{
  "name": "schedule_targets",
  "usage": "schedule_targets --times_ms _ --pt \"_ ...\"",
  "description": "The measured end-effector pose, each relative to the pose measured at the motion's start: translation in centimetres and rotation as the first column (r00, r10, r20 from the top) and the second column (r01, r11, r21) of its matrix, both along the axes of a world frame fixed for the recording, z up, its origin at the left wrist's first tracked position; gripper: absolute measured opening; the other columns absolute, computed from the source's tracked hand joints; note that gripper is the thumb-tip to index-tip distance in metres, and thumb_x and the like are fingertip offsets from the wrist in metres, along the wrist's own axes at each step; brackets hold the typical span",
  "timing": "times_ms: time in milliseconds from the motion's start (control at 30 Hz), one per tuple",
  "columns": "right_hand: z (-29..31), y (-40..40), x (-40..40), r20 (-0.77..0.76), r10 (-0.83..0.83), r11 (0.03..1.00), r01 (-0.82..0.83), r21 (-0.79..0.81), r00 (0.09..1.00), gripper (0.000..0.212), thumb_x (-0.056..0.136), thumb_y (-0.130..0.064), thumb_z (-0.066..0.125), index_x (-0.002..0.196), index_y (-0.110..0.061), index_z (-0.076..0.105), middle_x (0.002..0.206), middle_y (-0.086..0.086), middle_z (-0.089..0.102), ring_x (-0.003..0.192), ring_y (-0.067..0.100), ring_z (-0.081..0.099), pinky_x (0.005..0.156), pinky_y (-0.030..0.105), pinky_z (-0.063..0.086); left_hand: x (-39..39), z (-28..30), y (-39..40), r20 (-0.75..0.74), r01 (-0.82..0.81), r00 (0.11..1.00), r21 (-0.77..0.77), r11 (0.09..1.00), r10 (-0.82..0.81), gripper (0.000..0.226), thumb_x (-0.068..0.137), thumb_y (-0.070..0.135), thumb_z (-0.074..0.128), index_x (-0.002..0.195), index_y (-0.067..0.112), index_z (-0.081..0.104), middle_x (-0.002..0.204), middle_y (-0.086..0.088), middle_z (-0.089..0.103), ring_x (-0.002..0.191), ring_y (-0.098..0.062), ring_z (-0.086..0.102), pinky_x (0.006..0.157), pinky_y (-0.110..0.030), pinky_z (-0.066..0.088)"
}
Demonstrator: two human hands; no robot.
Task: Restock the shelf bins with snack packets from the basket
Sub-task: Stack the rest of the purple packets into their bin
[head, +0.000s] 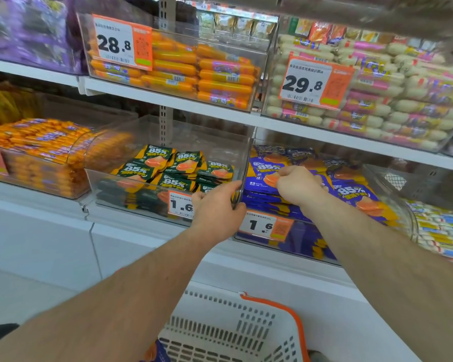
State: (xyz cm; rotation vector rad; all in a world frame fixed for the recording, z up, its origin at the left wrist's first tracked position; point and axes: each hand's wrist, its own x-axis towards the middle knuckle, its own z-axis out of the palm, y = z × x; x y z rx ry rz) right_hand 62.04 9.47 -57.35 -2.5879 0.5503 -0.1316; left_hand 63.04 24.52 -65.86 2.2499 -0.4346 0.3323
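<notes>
I observe the left hand [215,205] gripping the front corner of the clear bin [168,178] of green packets [183,165]. The right hand [297,184] is curled, pinching a blue packet [270,173] atop the stack in the adjoining bin. The white basket [233,330] sits below, one packet corner visible inside.

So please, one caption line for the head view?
Left hand grips the clear bin wall; right hand presses purple packets down.
</notes>
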Motion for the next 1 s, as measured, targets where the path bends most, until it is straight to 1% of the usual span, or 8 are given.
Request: schedule_targets --times_ms 200,333,467,600,700,867,933,1000 --pt "-1.3 -0.4 0.6 0.109 -0.045 0.998 0.049 -0.036 0.993 0.042 0.096 -0.02 0.042 0.136 -0.03 0.053 0.144 0.008 0.046 0.136 0.034 0.025 0.109 0.047 0.026 -0.7 1.0 0.4 0.016 0.02 1.0 -0.16 0.987 -0.018 0.036 0.092 0.017 0.058 0.128 0.022 0.057 0.125 0.007 0.06 0.117 -0.01 0.05 0.105 -0.034 0.035" --pt "-3.7 1.8 -1.0 0.546 0.095 0.977 0.027 -0.21 0.832 0.032 0.084 -0.016 0.054 0.111 -0.024 0.068 0.128 -0.001 0.056 0.12 0.028 0.037 0.091 0.035 0.026 -2.0 -0.9 2.7 0.085 0.012 0.996 -0.32 0.947 0.016 0.023 0.087 0.007 0.059 0.104 0.023 0.064 0.09 0.011 0.06 0.082 -0.007 0.056 0.071 -0.024 0.049" --pt "-10.1 8.0 -3.5 0.643 0.277 0.951 -0.3 -0.076 0.714 0.021 0.065 -0.014 0.051 0.074 -0.023 0.068 0.091 -0.006 0.062 0.096 0.024 0.048 0.08 0.034 0.032 -3.4 -7.5 6.1 -0.186 -0.06 0.982 -0.242 0.968 0.015 0.026 0.085 0.009 0.059 0.08 0.034 0.06 0.07 0.01 0.061 0.056 -0.003 0.053 0.05 -0.015 0.037" --pt "-18.6 12.3 -3.7 0.294 0.341 0.887 -0.409 0.214 0.893 0.02 0.08 -0.003 0.058 0.076 -0.021 0.066 0.081 -0.018 0.054 0.094 0.014 0.048 0.089 0.033 0.041 -3.3 -14.6 9.8 -0.496 -0.113 0.867 -0.123 0.986 0.037 0.019 0.087 0.011 0.06 0.082 0.029 0.061 0.077 0.006 0.061 0.071 -0.011 0.058 0.063 -0.023 0.042" --pt "-25.6 13.9 -3.5 -0.03 0.319 0.884 -0.285 0.371 0.947 0.017 0.088 -0.006 0.052 0.084 -0.008 0.069 0.082 -0.001 0.063 0.084 0.021 0.057 0.077 0.033 0.046 -3.6 -18.3 12.2 -0.63 -0.235 0.77 -0.128 0.964 0.104 0.013 0.089 0.009 0.059 0.092 0.02 0.063 0.083 0.002 0.062 0.08 -0.021 0.061 0.074 -0.035 0.049" --pt "-35.8 15.3 -4.6 -0.478 0.323 0.882 -0.077 0.464 0.817 0.021 0.092 -0.002 0.046 0.081 0.001 0.064 0.087 0.022 0.063 0.072 0.022 0.05 0.059 0.03 0.04 -4.0 -22.9 14.4 -0.754 -0.338 0.64 -0.1 0.936 0.15 0.015 0.09 0.014 0.061 0.086 0.029 0.06 0.094 0.001 0.065 0.085 -0.023 0.065 0.085 -0.043 0.055" --pt "-38.4 15.6 -4.9 -0.543 0.383 0.893 -0.15 0.424 0.747 0.021 0.087 0.0 0.047 0.092 0.008 0.066 0.102 0.03 0.065 0.072 0.031 0.056 0.058 0.035 0.042 -4.0 -24.3 15.2 -0.79 -0.373 0.591 -0.088 0.924 0.163 0.013 0.09 0.015 0.06 0.087 0.027 0.06 0.097 -0.001 0.065 0.088 -0.024 0.065 0.086 -0.044 0.055" --pt "-40.0 16.1 -4.7 -0.579 0.477 0.874 -0.285 0.394 0.661 0.016 0.084 0.002 0.046 0.084 0.006 0.062 0.091 0.028 0.063 0.075 0.039 0.056 0.059 0.036 0.038 -3.7 -25.4 16.1 -0.812 -0.414 0.552 -0.067 0.908 0.191 0.009 0.09 0.015 0.059 0.094 0.022 0.062 0.097 -0.003 0.066 0.087 -0.024 0.065 0.08 -0.039 0.055"
